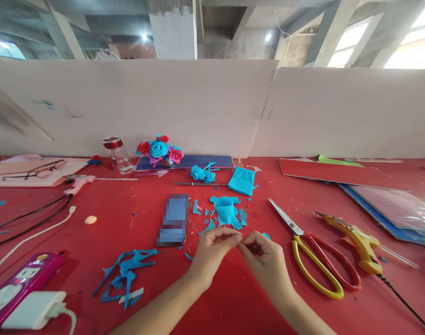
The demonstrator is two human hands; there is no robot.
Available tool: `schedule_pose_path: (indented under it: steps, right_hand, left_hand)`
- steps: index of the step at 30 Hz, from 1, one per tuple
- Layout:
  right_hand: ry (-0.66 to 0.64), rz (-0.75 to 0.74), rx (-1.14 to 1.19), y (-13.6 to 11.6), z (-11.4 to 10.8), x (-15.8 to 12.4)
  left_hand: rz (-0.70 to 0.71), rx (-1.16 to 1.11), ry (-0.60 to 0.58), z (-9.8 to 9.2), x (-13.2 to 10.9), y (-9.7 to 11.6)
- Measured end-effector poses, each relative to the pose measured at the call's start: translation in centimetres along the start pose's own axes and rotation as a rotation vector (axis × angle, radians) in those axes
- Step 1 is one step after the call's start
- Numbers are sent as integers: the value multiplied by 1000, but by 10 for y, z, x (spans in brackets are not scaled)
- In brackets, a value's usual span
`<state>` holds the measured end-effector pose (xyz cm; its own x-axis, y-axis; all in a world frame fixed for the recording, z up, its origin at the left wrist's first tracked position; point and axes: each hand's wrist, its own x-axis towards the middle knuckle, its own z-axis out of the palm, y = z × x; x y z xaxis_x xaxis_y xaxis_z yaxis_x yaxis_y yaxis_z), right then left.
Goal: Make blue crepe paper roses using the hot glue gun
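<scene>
My left hand (217, 249) and my right hand (266, 260) meet in front of me, thumbs and forefingers pinched together tip to tip. Whatever lies between the fingertips is too small to make out. Just beyond them sits a curled piece of blue paper (225, 211), with cut blue scraps (209, 227) scattered around it. Further back are a folded blue paper square (242, 181) and small rolled blue paper flowers (202, 174). To the right of my right hand lie scissors (298, 230), blades apart, with one yellow and one red handle.
A phone (173, 221) lies left of the scraps, near a pile of blue offcuts (128, 274). Yellow glue gun (359, 242) at right; pink glue gun (80, 184), power strip (27, 284) and cables at left. A paper bouquet (159, 150) and glass bottle (119, 156) stand by the partition (128, 102).
</scene>
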<state>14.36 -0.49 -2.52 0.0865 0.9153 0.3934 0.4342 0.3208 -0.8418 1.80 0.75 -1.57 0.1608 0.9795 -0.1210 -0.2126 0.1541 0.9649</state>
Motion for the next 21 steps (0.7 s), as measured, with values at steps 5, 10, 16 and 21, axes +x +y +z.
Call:
schedule_pose_path:
  steps: [5, 10, 16, 21]
  right_hand:
    - [-66, 143, 115, 0, 6, 1]
    - [-176, 113, 77, -2, -3, 3]
    - [513, -59, -588, 55, -121, 12]
    - [342, 522, -853, 135, -225, 12]
  left_hand:
    - [62, -3, 36, 1, 0, -4]
    - [129, 66, 73, -5, 2, -3]
    - [181, 203, 81, -21, 6, 4]
    - [148, 233, 51, -21, 7, 4]
